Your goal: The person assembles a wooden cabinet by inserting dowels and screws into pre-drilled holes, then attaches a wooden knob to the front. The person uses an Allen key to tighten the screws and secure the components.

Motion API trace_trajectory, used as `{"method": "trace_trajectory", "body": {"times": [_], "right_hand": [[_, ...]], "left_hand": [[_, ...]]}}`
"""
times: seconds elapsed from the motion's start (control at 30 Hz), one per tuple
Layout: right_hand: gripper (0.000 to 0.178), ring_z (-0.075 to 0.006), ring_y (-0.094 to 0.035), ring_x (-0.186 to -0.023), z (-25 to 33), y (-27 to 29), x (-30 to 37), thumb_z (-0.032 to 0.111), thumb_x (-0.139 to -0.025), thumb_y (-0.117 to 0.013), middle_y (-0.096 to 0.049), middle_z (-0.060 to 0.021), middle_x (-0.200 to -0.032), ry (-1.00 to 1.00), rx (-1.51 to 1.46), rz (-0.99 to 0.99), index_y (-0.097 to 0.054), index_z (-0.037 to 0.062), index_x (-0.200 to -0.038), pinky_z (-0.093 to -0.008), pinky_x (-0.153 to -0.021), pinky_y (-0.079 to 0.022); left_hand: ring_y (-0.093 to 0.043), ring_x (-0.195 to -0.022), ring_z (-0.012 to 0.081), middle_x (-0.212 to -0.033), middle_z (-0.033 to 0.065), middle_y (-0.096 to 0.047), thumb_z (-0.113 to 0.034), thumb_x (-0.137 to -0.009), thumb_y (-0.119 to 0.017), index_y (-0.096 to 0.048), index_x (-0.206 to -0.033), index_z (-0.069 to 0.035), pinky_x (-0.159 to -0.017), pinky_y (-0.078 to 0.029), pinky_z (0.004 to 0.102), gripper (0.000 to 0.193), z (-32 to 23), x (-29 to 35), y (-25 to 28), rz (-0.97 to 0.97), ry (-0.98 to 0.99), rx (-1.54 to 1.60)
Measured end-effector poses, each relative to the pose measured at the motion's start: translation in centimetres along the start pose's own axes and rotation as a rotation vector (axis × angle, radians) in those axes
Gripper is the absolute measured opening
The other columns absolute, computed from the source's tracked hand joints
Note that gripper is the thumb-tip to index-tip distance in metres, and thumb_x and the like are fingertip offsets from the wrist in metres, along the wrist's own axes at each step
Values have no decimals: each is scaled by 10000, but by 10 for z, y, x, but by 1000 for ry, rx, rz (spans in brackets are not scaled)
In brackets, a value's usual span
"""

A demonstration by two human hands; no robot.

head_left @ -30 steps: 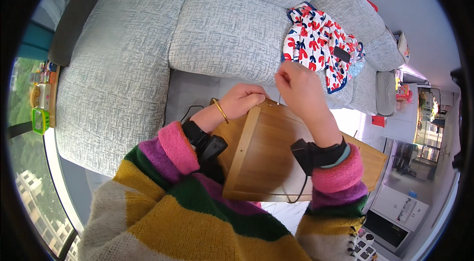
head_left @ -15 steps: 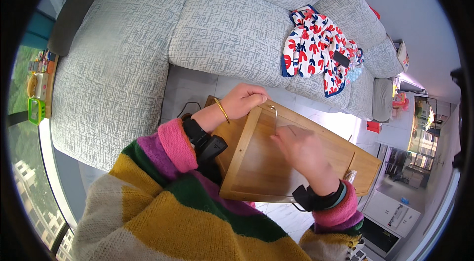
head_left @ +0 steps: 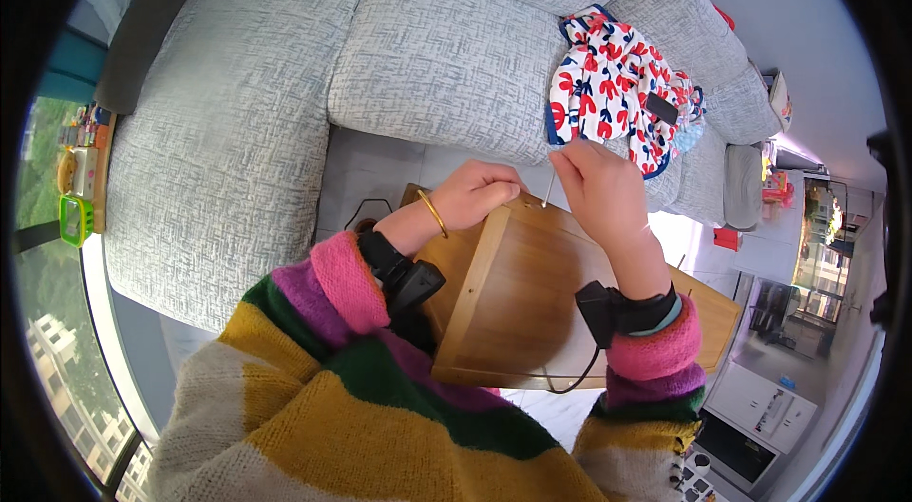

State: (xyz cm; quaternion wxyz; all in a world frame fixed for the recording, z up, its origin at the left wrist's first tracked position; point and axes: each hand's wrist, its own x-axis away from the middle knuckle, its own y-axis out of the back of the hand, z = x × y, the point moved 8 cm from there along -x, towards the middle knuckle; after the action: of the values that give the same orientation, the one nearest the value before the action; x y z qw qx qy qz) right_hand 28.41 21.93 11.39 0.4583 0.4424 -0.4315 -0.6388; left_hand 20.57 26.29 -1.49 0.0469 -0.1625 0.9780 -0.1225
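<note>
A thin L-shaped metal hex key (head_left: pixel 549 187) stands at the far corner of a brown wooden furniture piece (head_left: pixel 518 303) with a raised frame. The pinched fingers of my right hand (head_left: pixel 603 193) hold the key's far end, while its near end meets the wood. My left hand (head_left: pixel 475 193) grips the frame's far left corner, thumb on top and fingers closed over the edge. The underside of that grip is hidden.
Beyond the wood stretches a grey sofa (head_left: pixel 437 56). On it lie a red-and-white patterned garment (head_left: pixel 603 84) and a dark phone (head_left: pixel 662 109). A green-rimmed container (head_left: pixel 75 221) stands by the window at left. From my right wristband hangs a black cable (head_left: pixel 584 377).
My right hand has swung away from me, from over the panel to beyond its far edge, turning the hex key with it. My left hand stays on the corner.
</note>
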Motion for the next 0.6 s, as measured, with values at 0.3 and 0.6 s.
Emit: {"method": "trace_trajectory", "body": {"times": [0.3, 0.6], "right_hand": [[185, -249, -610, -812, 12, 24, 30, 98, -758, -591, -607, -65, -977, 96, 98, -86, -596, 64, -940, -299, -616, -503], [322, -209, -609, -830, 35, 9, 7, 138, -649, -692, -617, -45, -974, 455, 188, 163, -612, 102, -959, -320, -672, -483]], "left_hand": [[-496, -687, 77, -712, 24, -579, -137, -834, -480, -615, -870, 18, -644, -413, 244, 208, 4, -1, -1, -6, 41, 42], [-493, -677, 81, -697, 27, -577, -135, -829, -475, -606, -839, 22, -621, -414, 249, 204, 5, 0, 4, -30, 35, 15]]}}
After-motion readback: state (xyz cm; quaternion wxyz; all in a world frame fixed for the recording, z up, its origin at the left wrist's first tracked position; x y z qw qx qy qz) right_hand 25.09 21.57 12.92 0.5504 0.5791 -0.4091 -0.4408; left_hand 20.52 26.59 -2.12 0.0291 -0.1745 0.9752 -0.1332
